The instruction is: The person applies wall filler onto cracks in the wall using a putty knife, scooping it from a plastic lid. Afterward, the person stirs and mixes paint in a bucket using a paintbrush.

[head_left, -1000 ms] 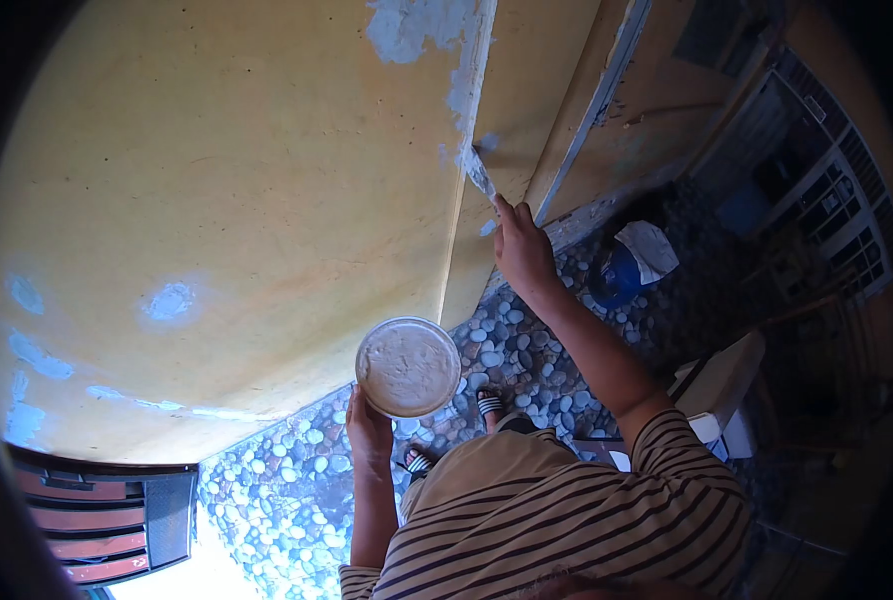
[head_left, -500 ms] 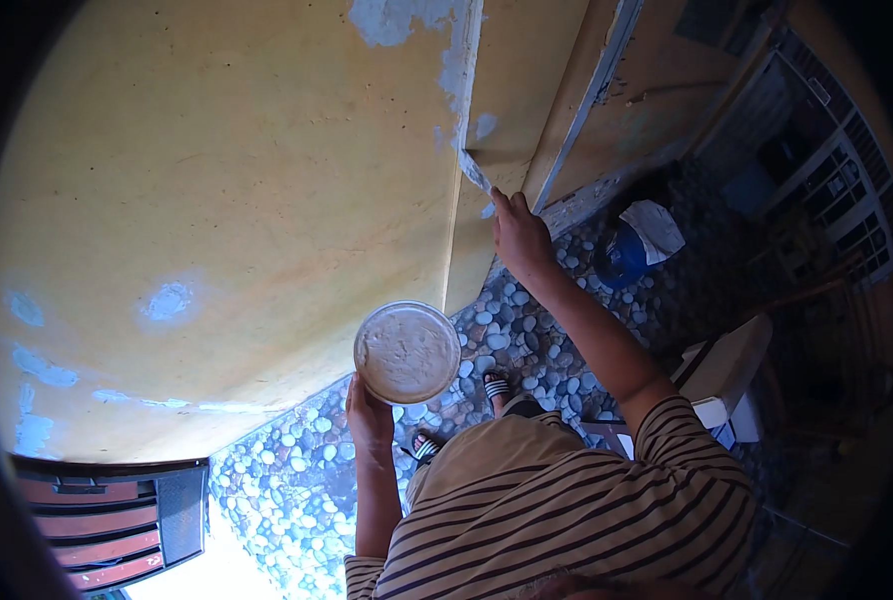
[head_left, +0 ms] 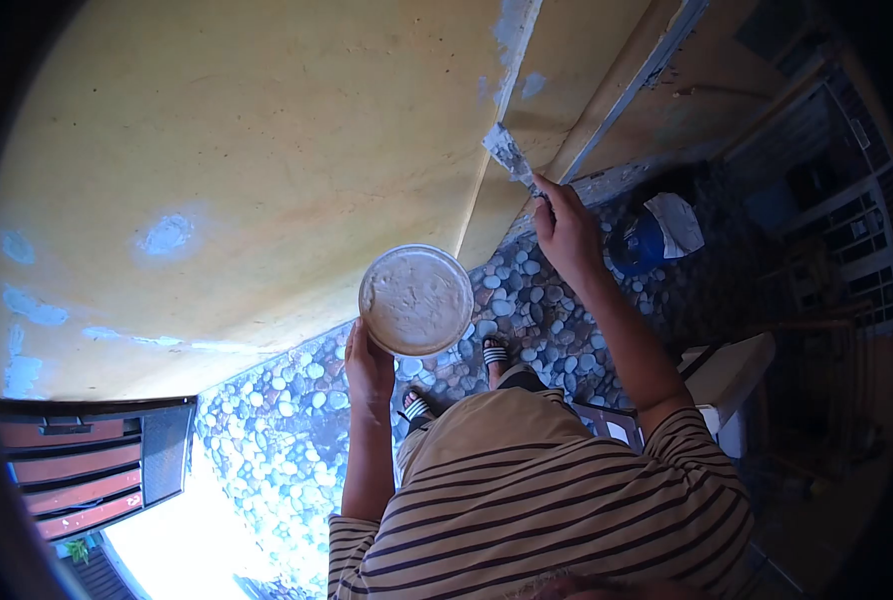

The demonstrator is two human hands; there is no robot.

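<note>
My right hand (head_left: pixel 570 235) grips the handle of a putty knife (head_left: pixel 508 152), its flat blade smeared with grey-white filler and turned broad side toward me. The blade is close to a corner edge of the yellow wall (head_left: pixel 267 150); whether it touches cannot be told. With my left hand (head_left: pixel 369 368) I hold a round lid (head_left: pixel 417 300) by its near rim, its face coated with pale putty. Pale filler patches (head_left: pixel 168 235) mark the wall at the left, and a strip of filler runs along the upper corner edge.
A pebble-patterned floor (head_left: pixel 267 430) lies below, with my sandalled feet on it. At the right stand a blue bucket (head_left: pixel 635 250) with a pale sheet on it and a light-coloured box-like object (head_left: pixel 737 375). A slatted reddish-brown panel (head_left: pixel 77 465) is at the lower left.
The putty knife has come away from the filler strip, its blade turned to show its coated face. The lid sits higher in view, and the whole view has shifted a little.
</note>
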